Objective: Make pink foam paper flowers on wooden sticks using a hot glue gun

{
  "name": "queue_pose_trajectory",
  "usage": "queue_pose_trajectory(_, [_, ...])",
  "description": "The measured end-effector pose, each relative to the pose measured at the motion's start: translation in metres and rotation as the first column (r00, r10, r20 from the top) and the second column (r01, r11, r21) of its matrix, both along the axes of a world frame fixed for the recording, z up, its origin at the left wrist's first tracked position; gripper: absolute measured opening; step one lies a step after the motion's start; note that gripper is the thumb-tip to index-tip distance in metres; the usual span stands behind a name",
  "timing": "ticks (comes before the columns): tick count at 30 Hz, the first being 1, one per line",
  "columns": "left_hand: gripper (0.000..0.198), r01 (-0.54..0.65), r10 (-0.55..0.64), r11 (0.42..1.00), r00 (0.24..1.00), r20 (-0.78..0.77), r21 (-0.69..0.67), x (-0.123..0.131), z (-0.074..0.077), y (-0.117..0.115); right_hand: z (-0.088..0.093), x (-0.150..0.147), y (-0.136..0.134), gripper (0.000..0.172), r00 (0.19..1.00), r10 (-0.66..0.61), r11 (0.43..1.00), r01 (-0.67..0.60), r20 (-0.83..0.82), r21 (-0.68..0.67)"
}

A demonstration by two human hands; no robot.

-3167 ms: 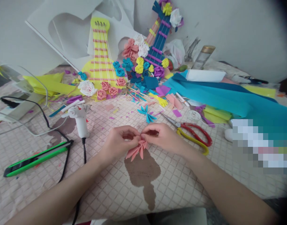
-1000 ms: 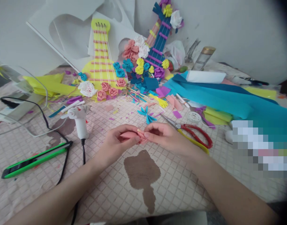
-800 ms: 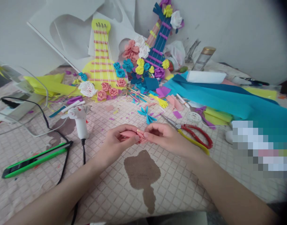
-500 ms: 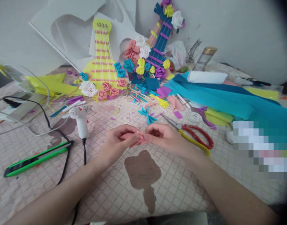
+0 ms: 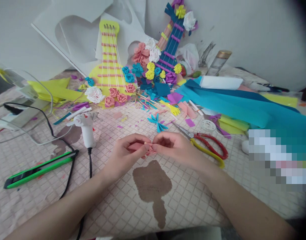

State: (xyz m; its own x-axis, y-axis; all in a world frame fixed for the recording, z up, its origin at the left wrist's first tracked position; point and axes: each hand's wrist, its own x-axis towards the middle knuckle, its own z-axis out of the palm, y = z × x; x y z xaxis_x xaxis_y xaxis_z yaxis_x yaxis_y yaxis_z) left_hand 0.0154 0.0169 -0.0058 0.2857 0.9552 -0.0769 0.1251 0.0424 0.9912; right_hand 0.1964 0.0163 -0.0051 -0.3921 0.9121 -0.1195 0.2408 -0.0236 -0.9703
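My left hand (image 5: 126,154) and my right hand (image 5: 174,148) meet over the middle of the table, both pinched on a small pink folded paper piece (image 5: 146,148). Most of the pink paper is hidden between my fingers. A blue paper bow (image 5: 157,122) lies just beyond my hands. Red and yellow scissors (image 5: 209,146) rest right beside my right hand. A white glue gun (image 5: 86,130) stands to the left of my left hand.
A green flat tool (image 5: 39,169) lies at the left with black cables. Yellow (image 5: 108,63) and blue (image 5: 169,46) paper guitars with paper flowers lean at the back. Teal paper sheets (image 5: 240,106) cover the right. A brown stain (image 5: 151,183) marks the tablecloth.
The pink paper's fanned petals hung below my fingers 3.2 s ago; now it is gathered tight between both hands. My hands stay in the same place.
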Motion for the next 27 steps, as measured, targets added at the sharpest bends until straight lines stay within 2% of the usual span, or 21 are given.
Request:
queue_pose_trajectory(4, [0.010, -0.001, 0.001, 1.000, 1.000, -0.015, -0.006, 0.000, 0.000, 0.000, 0.002, 0.002, 0.001, 0.016, 1.000, -0.006, 0.999, 0.005, 0.030, 0.037])
queue_pose_trajectory(9, [0.021, 0.040, -0.039, 0.999, 0.998, -0.054, 0.024, -0.002, 0.000, 0.001, 0.004, 0.003, 0.003, 0.022, 0.997, 0.006, 0.999, -0.009, 0.082, 0.039])
queue_pose_trajectory(13, [0.022, 0.040, -0.016, 0.987, 0.988, -0.152, 0.156, -0.004, -0.001, 0.003, 0.001, 0.006, 0.007, 0.026, 0.996, 0.005, 1.000, -0.006, 0.084, 0.021])
queue_pose_trajectory(18, [0.019, -0.046, 0.128, 0.913, 0.976, -0.177, 0.406, -0.008, -0.002, 0.007, -0.002, 0.006, 0.010, 0.024, 0.996, -0.021, 0.999, 0.018, 0.092, 0.033])
queue_pose_trajectory(22, [0.015, -0.142, 0.233, 0.844, 0.965, -0.116, 0.517, -0.011, 0.008, 0.002, -0.002, 0.006, 0.009, 0.026, 0.995, -0.012, 1.000, 0.010, 0.101, 0.019])
queue_pose_trajectory(25, [0.016, -0.112, 0.266, 0.806, 0.946, -0.187, 0.581, -0.017, 0.021, -0.013, -0.005, 0.007, 0.011, 0.026, 0.993, -0.033, 0.999, 0.030, 0.111, 0.031])
queue_pose_trajectory(27, [0.018, -0.081, 0.331, 0.761, 0.902, -0.278, 0.643, -0.027, 0.025, -0.025, -0.007, 0.009, 0.013, 0.027, 0.993, -0.042, 0.998, 0.037, 0.107, 0.051])
